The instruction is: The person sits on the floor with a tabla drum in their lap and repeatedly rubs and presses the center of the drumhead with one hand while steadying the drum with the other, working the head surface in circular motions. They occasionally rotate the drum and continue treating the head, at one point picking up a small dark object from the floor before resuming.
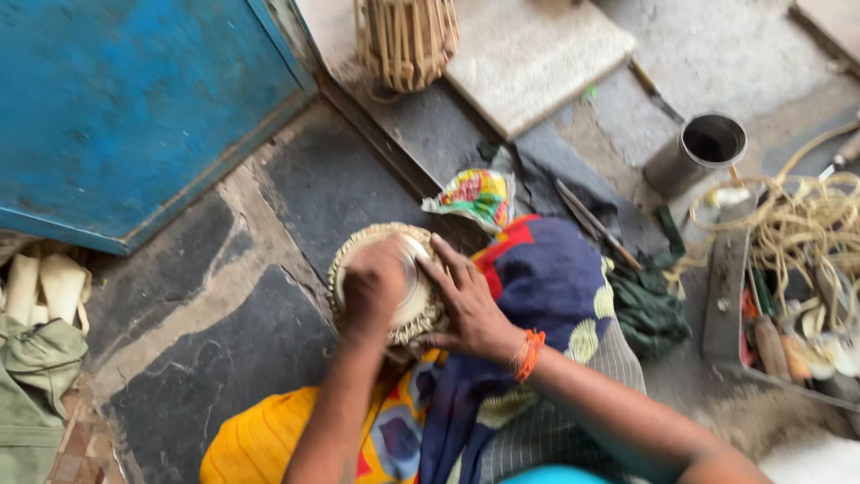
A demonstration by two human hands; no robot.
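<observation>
**Inspector:** Left hand (374, 287) noted pressed flat, fingers closed together, on top of the small round drum with a pale skin head and a woven straw-coloured rim (421, 296). Right hand (466, 300) noted spread, fingers splayed over the near edge of the same drum head, orange thread band at the wrist. Nothing pinched by either.

**Clerk:** Location of the drum?

**Inspector:** Resting in the lap, on the yellow, red and blue patterned cloth (528, 278), above the dark stone floor (224, 323). Judged to be braced there: one hand bearing down, the other steadying the rim, lap serving in place of a table.

**Clerk:** Counts?

**Inspector:** One drum in hand. One second drum body laced with pale cane strips (408, 40), standing upright on the step at the top, well apart. One grey metal cup (699, 152), upright, open mouth up, beside the tool tray. One long metal tray of tools (779, 332) at the right, within reach of the right arm; tools inside too jumbled to count. One tangle of pale yellow cord (806, 224) lying over the tray. One crumpled multicoloured wrapper (475, 195) just beyond the drum. One blue painted panel (125, 99) at upper left. Pale rolled strips at the left edge, number unclear.
</observation>
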